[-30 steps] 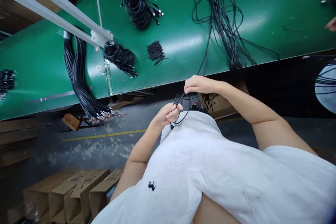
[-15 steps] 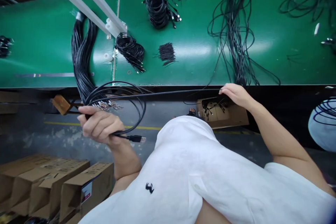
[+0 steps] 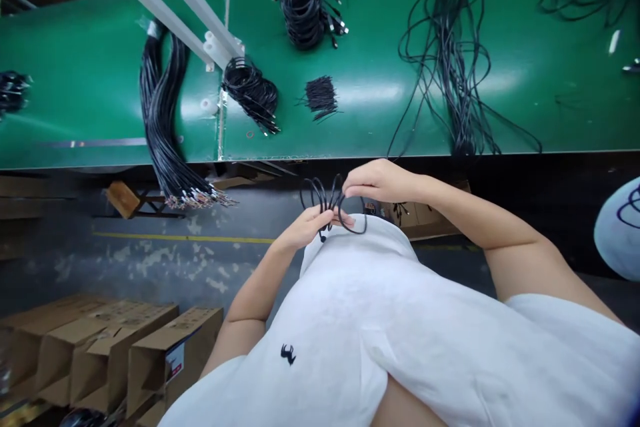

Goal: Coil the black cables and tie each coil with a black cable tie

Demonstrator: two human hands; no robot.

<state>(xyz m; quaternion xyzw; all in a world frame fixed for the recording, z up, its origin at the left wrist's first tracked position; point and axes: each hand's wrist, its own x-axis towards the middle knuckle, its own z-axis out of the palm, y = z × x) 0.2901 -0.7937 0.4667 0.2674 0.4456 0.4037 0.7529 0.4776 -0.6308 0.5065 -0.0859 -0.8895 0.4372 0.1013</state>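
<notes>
A black USB cable (image 3: 321, 199) hangs in several loose loops between my hands, just in front of my white shirt. My left hand (image 3: 313, 223) is closed on the lower part of the loops, with a short dark end sticking out below. My right hand (image 3: 377, 180) pinches the cable at the right side of the coil. Beyond them on the green table (image 3: 370, 120) lie a pile of short black ties (image 3: 321, 96), a coiled bundle of cables (image 3: 303, 13) with plugs and a smaller coiled bundle (image 3: 250, 90).
A long cable hank (image 3: 165, 107) hangs over the table edge at left, beside a slanted white post (image 3: 190, 7). Loose cables (image 3: 453, 67) spread at right. Cardboard boxes (image 3: 165, 353) stand lower left; another box (image 3: 440, 213) sits beneath the table.
My left hand has moved right and my right hand left, so they now meet before my body. The stretched cable length is now gathered into loops.
</notes>
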